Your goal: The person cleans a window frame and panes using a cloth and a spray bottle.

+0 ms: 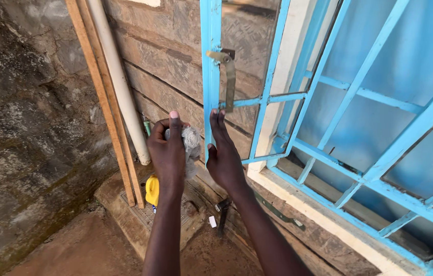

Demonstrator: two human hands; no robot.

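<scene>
A rough, stained stone wall (17, 117) fills the left side; just right of it, thin wooden battens (105, 102) and a pale pipe (119, 82) lean against the weathered plank wall (165, 66), their lower ends near a low step on the earth floor, where a yellow container (152, 190) lies. The left hand (169, 151) is raised in front of the planks, fingers curled tight around a wad of grey cloth (192, 143), which shows just right of the knuckles, close to the frame's left edge; the right hand (223, 153) is beside it, palm flat and fingers straight, holding nothing, its fingertips touching or almost touching the outer upright of the open blue window frame (210, 76); a metal latch handle (229, 76) hangs on that upright above the hands; further right, blue bars (359, 92) cross frosted panes above the pale sill (318, 214).
</scene>
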